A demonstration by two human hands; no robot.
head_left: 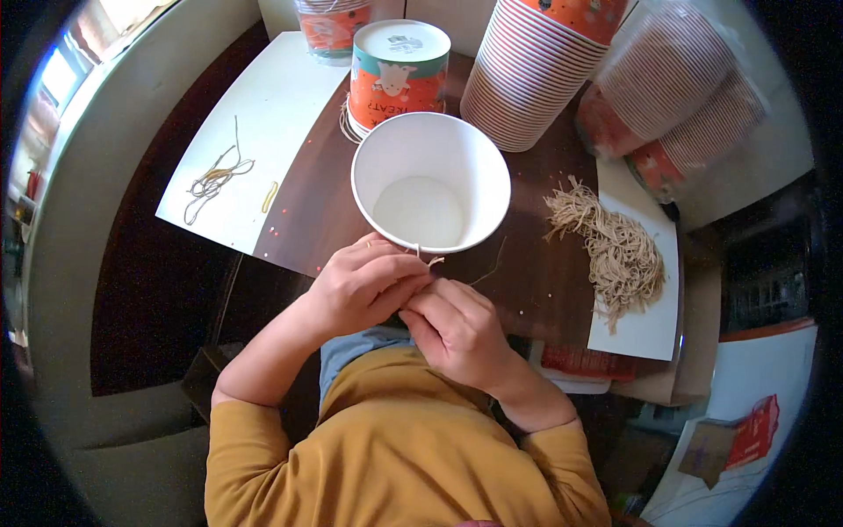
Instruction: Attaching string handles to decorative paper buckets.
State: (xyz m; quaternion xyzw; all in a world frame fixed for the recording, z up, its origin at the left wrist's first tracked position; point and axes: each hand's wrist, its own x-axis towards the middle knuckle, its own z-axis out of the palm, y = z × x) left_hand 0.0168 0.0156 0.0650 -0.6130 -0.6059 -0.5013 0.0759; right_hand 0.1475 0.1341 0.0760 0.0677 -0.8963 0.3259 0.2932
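Observation:
A white-lined paper bucket [465,189] stands with its mouth tipped toward me at the near part of the table. At its near rim a short piece of beige string [436,261] pokes up between my fingertips. My left hand [369,283] is closed in a pinch on the string, right against the rim. Beside it my right hand [458,329] is also closed, its fingertips meeting those of the left. The rest of the string between them is hidden by my fingers.
An upside-down orange bucket [399,83] stands behind, with a tall stack of nested buckets [527,79] to its right. Wrapped bucket stacks [672,79] lie far right. A bundle of beige strings [619,255] is at the right; loose cords [215,183] lie on a white sheet [281,97] at left.

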